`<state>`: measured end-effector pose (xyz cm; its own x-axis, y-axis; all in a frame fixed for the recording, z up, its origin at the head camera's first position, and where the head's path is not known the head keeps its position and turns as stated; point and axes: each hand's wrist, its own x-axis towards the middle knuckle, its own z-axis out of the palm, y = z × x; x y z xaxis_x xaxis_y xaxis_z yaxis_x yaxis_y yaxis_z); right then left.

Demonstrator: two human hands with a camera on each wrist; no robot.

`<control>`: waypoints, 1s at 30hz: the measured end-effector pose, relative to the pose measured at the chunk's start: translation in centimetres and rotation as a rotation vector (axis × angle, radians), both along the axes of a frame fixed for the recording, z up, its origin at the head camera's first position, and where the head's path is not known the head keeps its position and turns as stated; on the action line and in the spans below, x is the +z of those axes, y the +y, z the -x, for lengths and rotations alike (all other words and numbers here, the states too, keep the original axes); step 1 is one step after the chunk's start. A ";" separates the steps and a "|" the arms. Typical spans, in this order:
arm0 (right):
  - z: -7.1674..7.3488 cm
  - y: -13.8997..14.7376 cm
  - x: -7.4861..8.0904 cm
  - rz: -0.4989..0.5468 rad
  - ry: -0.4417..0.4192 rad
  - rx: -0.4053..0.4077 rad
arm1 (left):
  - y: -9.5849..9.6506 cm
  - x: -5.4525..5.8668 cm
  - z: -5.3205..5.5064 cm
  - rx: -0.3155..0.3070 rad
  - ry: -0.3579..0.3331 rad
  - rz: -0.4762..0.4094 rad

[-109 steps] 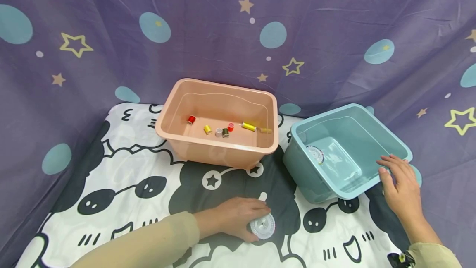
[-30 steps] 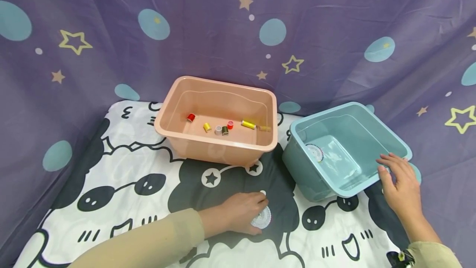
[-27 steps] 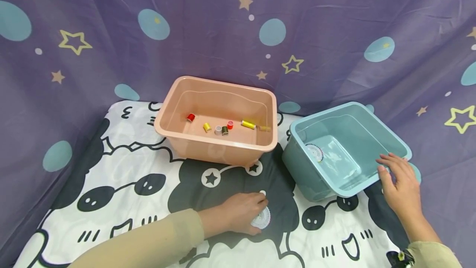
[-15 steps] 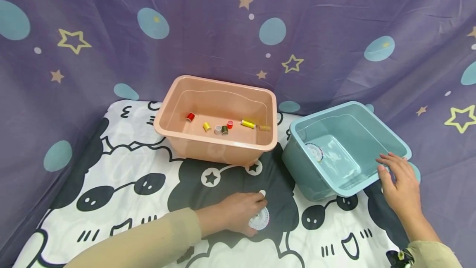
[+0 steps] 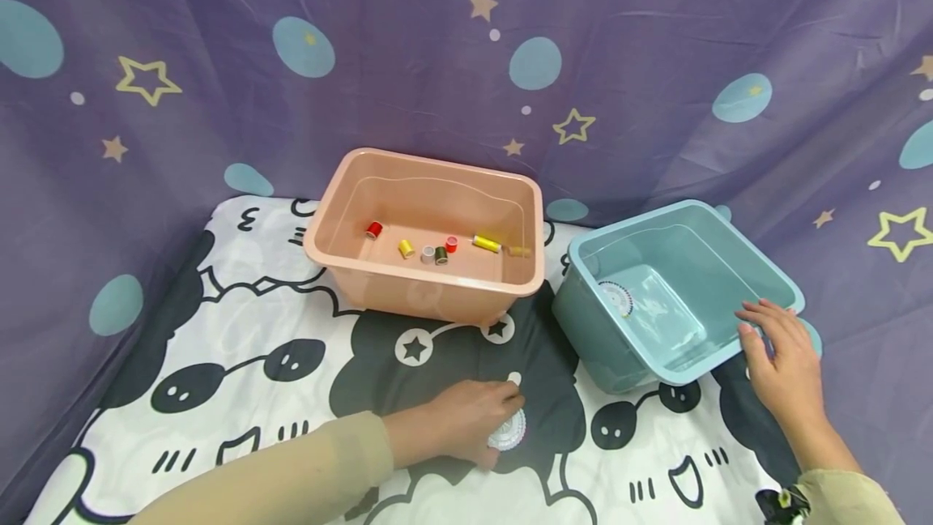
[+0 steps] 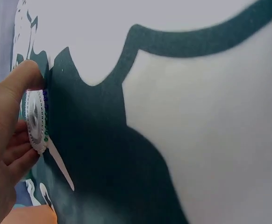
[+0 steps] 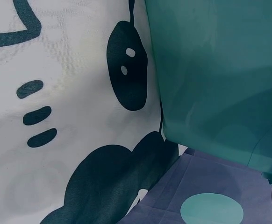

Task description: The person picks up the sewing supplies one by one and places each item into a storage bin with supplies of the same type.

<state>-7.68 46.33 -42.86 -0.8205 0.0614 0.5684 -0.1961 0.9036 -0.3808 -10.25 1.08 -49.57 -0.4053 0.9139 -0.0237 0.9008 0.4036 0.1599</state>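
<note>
My left hand (image 5: 470, 421) is low over the dark printed patch of the cloth, holding a round wheel of pearl-headed pins (image 5: 508, 431) by its edge. In the left wrist view the thumb lies at one edge of the pin wheel (image 6: 36, 119) and the fingers at the opposite edge, with blue and green pin heads along its side. My right hand (image 5: 787, 363) rests on the near right rim of the blue bin (image 5: 605, 347), fingers relaxed over it. Inside that bin lies another pin wheel (image 5: 618, 299).
A peach bin (image 5: 408, 294) stands at the back, left of the blue one. In it are several thread spools, among them a red spool (image 5: 374, 230) and a long yellow spool (image 5: 487, 244). A purple curtain (image 5: 437, 47) hangs behind the printed cloth (image 5: 240, 444).
The pin wheel in my left hand has shifted slightly left and away from me over these seconds. My right hand keeps its place on the blue bin's rim.
</note>
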 end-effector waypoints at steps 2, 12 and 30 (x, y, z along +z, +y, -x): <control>0.0 0.0 0.0 0.000 -0.001 -0.003 | -0.3 0.2 0.1 -0.003 0.012 -0.020; 0.0 0.0 0.0 0.000 0.004 -0.009 | -1.5 2.3 1.3 -0.070 0.142 -0.147; 0.0 0.0 -0.2 0.012 0.009 -0.008 | -1.5 7.7 4.0 -0.123 0.349 -0.235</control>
<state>-7.67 46.33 -43.08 -0.8146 0.0751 0.5751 -0.1921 0.9007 -0.3897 -14.20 -0.42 -41.85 -0.2400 0.9200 0.3097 0.9563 0.2790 -0.0879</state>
